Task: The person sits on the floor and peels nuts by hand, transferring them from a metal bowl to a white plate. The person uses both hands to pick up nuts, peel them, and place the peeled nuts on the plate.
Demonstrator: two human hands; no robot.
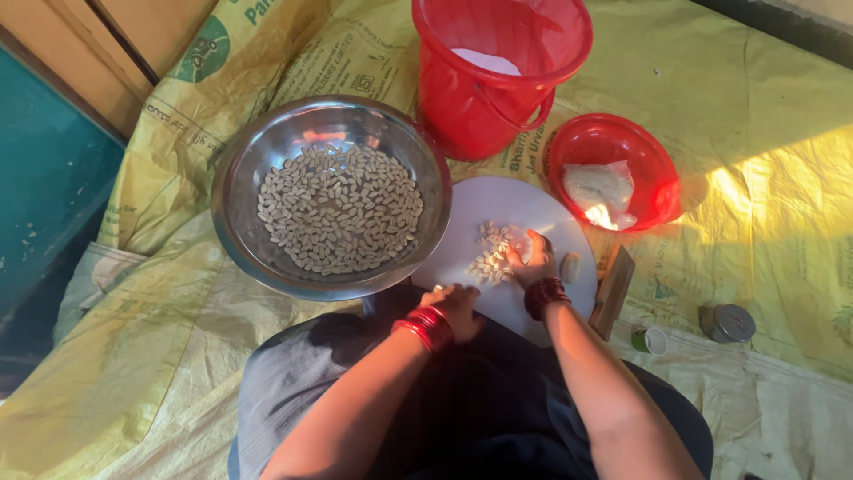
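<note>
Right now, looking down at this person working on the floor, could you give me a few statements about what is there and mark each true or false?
1. The steel bowl holds many pale peeled kernels. True.
2. The right hand rests on a small pile of kernels on the round white board. True.
3. The red bucket lies tipped on its side. False: it stands upright, behind the board.
4. The small red bowl holds dark liquid. False: it holds something white.
5. The left hand is at the board's near edge. True.
6. Everything sits on a blue cloth. False: yellow printed sacking lies underneath.
</note>
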